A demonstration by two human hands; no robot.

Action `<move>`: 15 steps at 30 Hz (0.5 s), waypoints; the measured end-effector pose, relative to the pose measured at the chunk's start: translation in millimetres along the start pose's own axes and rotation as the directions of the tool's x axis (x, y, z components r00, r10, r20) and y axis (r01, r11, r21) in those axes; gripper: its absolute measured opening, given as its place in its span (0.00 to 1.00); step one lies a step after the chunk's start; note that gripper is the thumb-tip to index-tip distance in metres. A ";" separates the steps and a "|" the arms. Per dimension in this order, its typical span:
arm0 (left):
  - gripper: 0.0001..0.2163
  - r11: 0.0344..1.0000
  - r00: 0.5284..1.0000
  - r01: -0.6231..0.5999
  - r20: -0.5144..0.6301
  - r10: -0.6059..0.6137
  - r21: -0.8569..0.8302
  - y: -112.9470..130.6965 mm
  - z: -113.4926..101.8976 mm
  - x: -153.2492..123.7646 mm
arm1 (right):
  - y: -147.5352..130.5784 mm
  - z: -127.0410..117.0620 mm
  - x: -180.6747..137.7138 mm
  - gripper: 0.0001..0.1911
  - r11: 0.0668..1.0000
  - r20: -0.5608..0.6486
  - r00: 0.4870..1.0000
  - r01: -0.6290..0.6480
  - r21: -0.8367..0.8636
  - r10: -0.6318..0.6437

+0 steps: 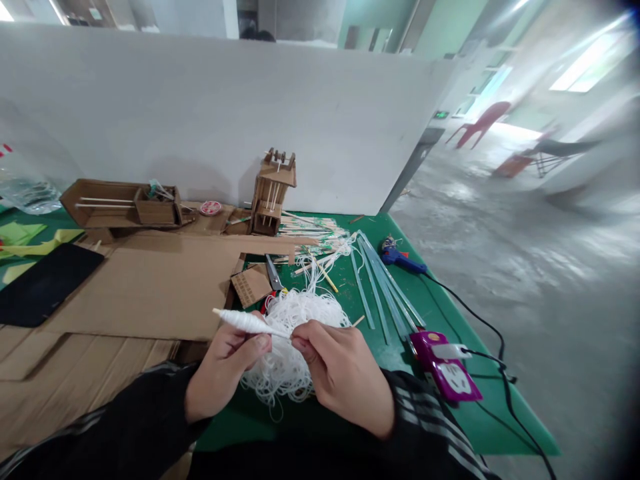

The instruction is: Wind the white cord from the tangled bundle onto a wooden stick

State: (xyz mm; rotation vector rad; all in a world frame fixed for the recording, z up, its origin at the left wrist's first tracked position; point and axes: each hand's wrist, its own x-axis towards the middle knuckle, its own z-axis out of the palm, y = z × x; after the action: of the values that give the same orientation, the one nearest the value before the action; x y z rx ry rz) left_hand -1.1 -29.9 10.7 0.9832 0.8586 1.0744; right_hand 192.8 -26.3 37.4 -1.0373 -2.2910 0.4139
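Between my hands lies a thin stick wound with white string (pixel 245 321), thick toward its left part, with a bare pale tip at the far left. My left hand (pixel 227 357) is closed on it from below, thumb and fingers pressed around the winding. My right hand (pixel 343 373) pinches at its tapering right end; whether the fingertips grip the stick or only the string is hidden. A big loose tangle of white string (pixel 305 307) sits right beneath both hands on the green table (pixel 345 433). Scissors (pixel 273 273) lie just behind the tangle, partly covered.
Cardboard sheets (pixel 170 287) cover the left side, with a black tablet-like slab (pixel 47 287). Cardboard models (pixel 273 193) stand along the white partition (pixel 225 113). Rightward are clear glue sticks (pixel 383 287), a blue glue gun (pixel 405 259), a purple power strip (pixel 445 367) and trailing black cable.
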 end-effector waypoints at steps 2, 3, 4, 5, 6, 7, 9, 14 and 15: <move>0.15 1.000 1.000 0.006 0.005 -0.006 -0.006 -0.3 0.2 0.2 | -0.5 -0.3 -0.4 0.03 0.999 -0.008 0.999 -0.052 0.003 0.052; 0.15 1.000 1.000 0.004 0.010 -0.004 -0.006 -0.1 0.6 0.3 | -0.7 -0.4 -0.7 0.03 0.997 -0.013 0.997 -0.071 0.004 0.071; 0.16 1.000 1.000 -0.001 0.011 0.001 -0.004 0.3 1.3 0.2 | -0.7 -0.5 -0.9 0.02 0.997 -0.020 0.997 -0.078 0.002 0.078; 0.16 1.000 1.000 -0.007 0.007 0.007 -0.001 0.8 2.2 -0.1 | -0.5 -0.7 -1.1 0.02 0.998 -0.024 0.997 -0.070 -0.004 0.070; 0.16 1.000 1.000 -0.013 -0.003 0.013 0.001 1.3 3.0 -0.4 | -0.2 -0.9 -1.3 0.02 0.999 -0.024 0.999 -0.048 -0.012 0.048; 0.16 1.000 1.000 -0.017 -0.015 0.017 0.003 1.6 3.8 -0.9 | 0.1 -1.3 -1.4 0.04 1.000 -0.022 1.000 -0.023 -0.018 0.022; 0.16 1.000 0.999 -0.016 -0.038 0.016 0.000 1.9 4.8 -1.6 | 0.5 -2.2 -1.4 0.05 0.999 -0.016 1.000 0.010 -0.031 -0.011; 0.15 0.999 1.000 -0.013 0.012 0.014 -0.038 1.8 4.9 -1.5 | -0.3 -2.4 -1.2 0.03 0.997 -0.007 0.998 -0.070 -0.021 0.070; 0.15 0.999 1.000 -0.017 0.017 0.017 -0.036 1.9 5.0 -1.6 | -0.3 -2.2 -1.5 0.03 0.997 -0.009 0.997 -0.074 -0.019 0.074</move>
State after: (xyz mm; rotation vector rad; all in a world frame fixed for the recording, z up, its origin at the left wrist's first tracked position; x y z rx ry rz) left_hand 2.5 -32.1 14.4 0.9701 0.8154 1.0907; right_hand 194.7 -27.5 38.7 -1.1342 -2.2582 0.4175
